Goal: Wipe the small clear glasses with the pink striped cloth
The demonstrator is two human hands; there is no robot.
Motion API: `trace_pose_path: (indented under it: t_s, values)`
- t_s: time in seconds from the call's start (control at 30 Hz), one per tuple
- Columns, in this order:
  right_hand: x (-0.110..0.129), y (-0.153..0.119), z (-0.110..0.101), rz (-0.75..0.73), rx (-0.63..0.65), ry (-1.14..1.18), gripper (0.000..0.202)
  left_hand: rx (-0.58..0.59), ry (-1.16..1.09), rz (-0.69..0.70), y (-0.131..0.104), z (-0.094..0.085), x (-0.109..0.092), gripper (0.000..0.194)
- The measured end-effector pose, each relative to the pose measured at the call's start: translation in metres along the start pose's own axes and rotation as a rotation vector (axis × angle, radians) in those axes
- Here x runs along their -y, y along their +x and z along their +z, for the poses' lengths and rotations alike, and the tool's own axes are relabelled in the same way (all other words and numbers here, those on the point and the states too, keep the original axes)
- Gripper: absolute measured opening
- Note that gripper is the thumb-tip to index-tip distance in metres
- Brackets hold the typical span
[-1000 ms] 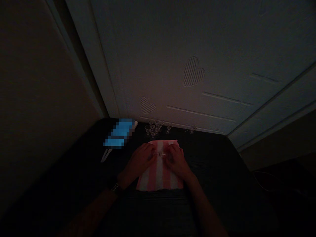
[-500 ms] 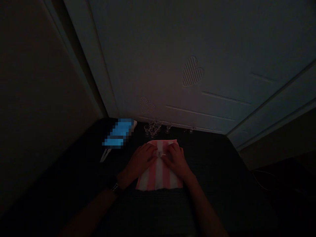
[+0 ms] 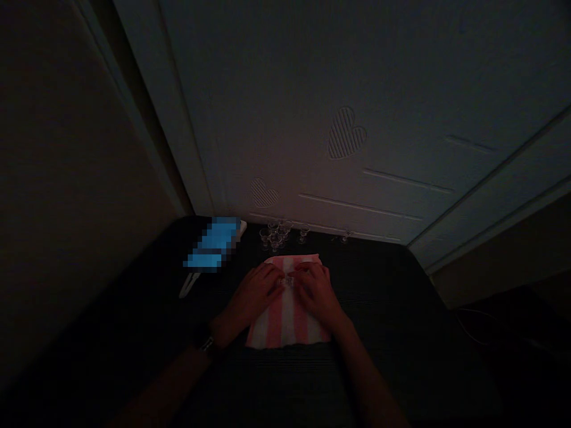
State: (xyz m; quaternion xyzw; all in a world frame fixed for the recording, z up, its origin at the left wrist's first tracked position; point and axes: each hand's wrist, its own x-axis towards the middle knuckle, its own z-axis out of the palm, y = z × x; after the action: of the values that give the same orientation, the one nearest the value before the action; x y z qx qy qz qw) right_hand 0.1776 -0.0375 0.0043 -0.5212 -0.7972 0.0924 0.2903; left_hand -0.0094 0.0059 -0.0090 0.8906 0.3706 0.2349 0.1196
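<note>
A small clear glass [image 3: 288, 280] lies between my two hands, over a pink-and-white striped cloth [image 3: 288, 330] on the dark tabletop. On its left side, my left hand [image 3: 259, 290] has its fingers closed on the glass, with a watch at the wrist. My right hand [image 3: 317, 291] curls in from the other side, its fingertips closed on the glass's right end. Fingers and dim light hide much of the glass's shape. Both hands rest on or just above the cloth.
Several small stemmed glasses [image 3: 275, 235] stand clustered at the back, with one single glass [image 3: 304, 233] beside them and another glass [image 3: 345, 236] farther right. A lit, blurred blue screen [image 3: 214, 244] with a white cable [image 3: 189, 285] is at left. A pale panel [image 3: 276, 131] rises behind.
My right fingers have shifted slightly around the small glass, and its visible part has changed a little. The whole view has moved down slightly; the cloth stays under my hands.
</note>
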Motion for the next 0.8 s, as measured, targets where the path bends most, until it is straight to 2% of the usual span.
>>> trace_pose_path:
  t_s: [0.1, 0.23, 0.37, 0.57, 0.8]
  values:
    - [0.0004, 0.0015, 0.0030, 0.006, 0.001, -0.004, 0.032, 0.000, -0.017, -0.013, -0.0005, 0.0024, 0.0021, 0.018]
    - [-0.0034, 0.0027, 0.0055, 0.070, 0.009, -0.034, 0.026, -0.012, -0.028, -0.002, -0.0015, 0.0054, 0.0056, 0.023]
    - [-0.0055, 0.0012, 0.0020, 0.060, 0.000, -0.010, 0.024, -0.007, -0.030, 0.004, -0.0014, 0.0053, 0.0050, 0.026]
    - [-0.0050, -0.0005, -0.0019, 0.029, -0.001, -0.009, 0.013, -0.016, -0.022, 0.011, -0.0010, 0.0030, 0.0013, 0.027]
    - [-0.0041, 0.0023, -0.0022, 0.061, -0.014, -0.004, 0.012, -0.038, -0.044, 0.020, -0.0021, 0.0033, -0.0003, 0.023]
